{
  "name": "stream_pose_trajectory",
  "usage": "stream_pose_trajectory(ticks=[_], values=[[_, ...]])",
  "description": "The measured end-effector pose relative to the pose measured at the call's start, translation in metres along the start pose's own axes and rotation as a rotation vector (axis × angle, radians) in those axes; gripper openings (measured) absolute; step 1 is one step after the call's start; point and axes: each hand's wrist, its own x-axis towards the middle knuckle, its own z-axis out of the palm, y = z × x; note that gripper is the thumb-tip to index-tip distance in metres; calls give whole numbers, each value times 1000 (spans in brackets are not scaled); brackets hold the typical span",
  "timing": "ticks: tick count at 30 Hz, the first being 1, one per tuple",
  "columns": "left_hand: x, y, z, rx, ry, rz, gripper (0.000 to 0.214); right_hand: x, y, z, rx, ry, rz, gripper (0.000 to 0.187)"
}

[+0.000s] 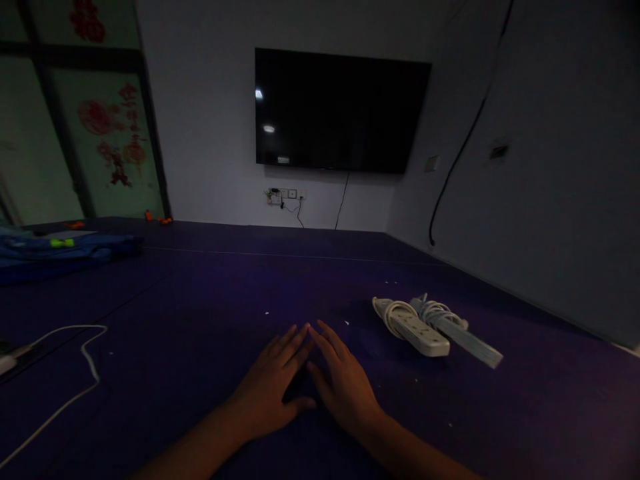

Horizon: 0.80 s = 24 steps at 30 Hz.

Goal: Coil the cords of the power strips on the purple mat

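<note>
My left hand (273,383) rests palm down over the dark purple surface (210,320), its fingers stretched out and its thumb apart. Beside it, my right hand (345,380) lies the same way, and the fingertips of both hands meet at the middle. Neither hand holds anything. To the right of my right hand is a white power strip (417,330) with its cord coiled around one end. Against it lies a second, flatter pale strip (470,341), also wrapped in a white cord.
A thin white cable (90,360) runs along the left. Farther back on the left lies a blue cloth pile (95,247) with a yellow-green item (63,243) on it. A television (340,110) hangs on the far wall, and a black cable (460,150) hangs at the right wall.
</note>
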Motion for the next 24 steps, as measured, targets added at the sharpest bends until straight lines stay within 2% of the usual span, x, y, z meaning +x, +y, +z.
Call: stream_pose_trajectory(ticks=[6,13,24], values=[[1,3,-6,78,15,28,80,0,-1,0,-2,-2,8,51],[1,3,-6,28,36,36,80,0,-1,0,18,-17,19,52],[2,4,-6,1,-7,4,81,-1,1,4,53,-8,-13,53]])
